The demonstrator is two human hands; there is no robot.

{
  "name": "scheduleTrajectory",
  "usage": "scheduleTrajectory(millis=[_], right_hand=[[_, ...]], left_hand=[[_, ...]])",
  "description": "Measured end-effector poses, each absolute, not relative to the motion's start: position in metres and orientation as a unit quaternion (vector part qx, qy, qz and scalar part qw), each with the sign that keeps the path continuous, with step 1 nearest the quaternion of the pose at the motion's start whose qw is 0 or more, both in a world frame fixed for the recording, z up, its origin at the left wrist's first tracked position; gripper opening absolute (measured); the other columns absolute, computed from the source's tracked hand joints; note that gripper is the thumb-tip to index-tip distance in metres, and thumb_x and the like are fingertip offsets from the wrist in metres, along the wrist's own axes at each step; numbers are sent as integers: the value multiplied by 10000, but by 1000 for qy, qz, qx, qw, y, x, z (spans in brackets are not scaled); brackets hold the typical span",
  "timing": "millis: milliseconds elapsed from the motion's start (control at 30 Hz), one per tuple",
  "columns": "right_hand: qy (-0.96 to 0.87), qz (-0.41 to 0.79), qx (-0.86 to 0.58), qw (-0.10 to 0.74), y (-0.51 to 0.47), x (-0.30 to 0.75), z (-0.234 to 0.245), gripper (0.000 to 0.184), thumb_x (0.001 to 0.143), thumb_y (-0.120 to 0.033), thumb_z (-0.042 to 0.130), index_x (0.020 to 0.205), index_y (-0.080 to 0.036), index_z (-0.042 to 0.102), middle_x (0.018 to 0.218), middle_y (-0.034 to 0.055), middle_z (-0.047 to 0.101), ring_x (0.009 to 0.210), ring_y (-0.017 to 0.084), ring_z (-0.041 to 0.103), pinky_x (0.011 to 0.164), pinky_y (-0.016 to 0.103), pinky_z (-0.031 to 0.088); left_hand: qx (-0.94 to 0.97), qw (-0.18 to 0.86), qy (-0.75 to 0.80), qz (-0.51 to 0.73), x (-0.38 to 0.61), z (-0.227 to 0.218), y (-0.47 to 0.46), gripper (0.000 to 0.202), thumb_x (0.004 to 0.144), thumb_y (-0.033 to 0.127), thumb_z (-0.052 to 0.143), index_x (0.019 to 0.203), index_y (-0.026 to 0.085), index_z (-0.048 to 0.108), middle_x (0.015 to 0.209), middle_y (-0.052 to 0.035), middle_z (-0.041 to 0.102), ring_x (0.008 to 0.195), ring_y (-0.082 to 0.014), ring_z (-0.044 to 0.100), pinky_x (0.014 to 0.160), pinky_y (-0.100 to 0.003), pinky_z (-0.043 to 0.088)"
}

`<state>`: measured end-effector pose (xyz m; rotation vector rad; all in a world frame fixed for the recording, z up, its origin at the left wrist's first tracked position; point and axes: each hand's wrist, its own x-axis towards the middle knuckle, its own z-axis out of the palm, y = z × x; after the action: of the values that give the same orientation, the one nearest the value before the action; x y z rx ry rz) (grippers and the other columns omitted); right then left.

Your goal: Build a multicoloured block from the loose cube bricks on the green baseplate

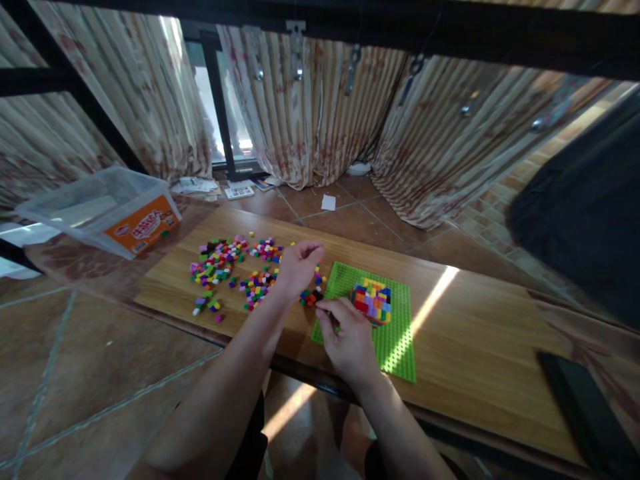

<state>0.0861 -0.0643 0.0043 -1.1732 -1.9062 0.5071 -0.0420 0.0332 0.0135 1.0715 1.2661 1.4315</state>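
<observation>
My left hand (299, 268) hovers over the loose toy bricks, its fingers bent together in a pinch; I cannot make out anything between them. Lower and to the right, my right hand (346, 332) is over the left part of a green baseplate (400, 307), thumb and fingertips closed together. Whatever it grips is too small or hidden to name. Just beyond the right hand, a block built of many-coloured bricks (373, 301) stands on the baseplate. A small heap of dark and bright bricks (311, 297) lies between the two hands.
Heaps of loose bricks (217, 260) cover the left part of the wooden table (465, 347). A clear plastic box (90, 207) with an orange label stands at the far left. A dark flat object (573, 400) lies at the right end. Curtains (320, 113) hang behind.
</observation>
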Motion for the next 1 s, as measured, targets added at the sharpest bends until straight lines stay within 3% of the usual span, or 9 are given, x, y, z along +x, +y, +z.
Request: scheduleTrajectory(millis=[167,333,633,1000], right_hand=[[-769,177,-539,296,-59,79,-14,209,904,-134,507,1008,-177,683,963,65,665,828,182,642,773,290,497],[-763,157,-573,254,-54,75,-16,252,925,-139,478,1083,-157,673,1010,82,658,867,190,637,814,295,487],[-770,116,-612,137,-48,66,-7,319,966,-242,429,1212,-256,632,1049,54,626,791,166,645,679,267,464],[-770,102,-617,127,-47,61,-5,250,977,-234,403,1089,-227,626,1040,52,627,769,162,647,585,253,418]], left_hand=[[393,476,513,596,-55,16,35,195,706,272,707,845,135,712,719,-15,687,646,-100,586,651,-220,463],[400,483,507,591,-55,14,33,159,703,238,695,829,142,714,725,-11,684,663,-101,588,659,-220,461],[407,491,502,584,-55,14,28,122,701,214,681,800,150,713,742,-20,690,695,-115,602,695,-239,477],[429,485,510,567,-51,17,25,137,703,218,678,809,144,722,693,-9,672,643,-106,559,670,-231,457]])
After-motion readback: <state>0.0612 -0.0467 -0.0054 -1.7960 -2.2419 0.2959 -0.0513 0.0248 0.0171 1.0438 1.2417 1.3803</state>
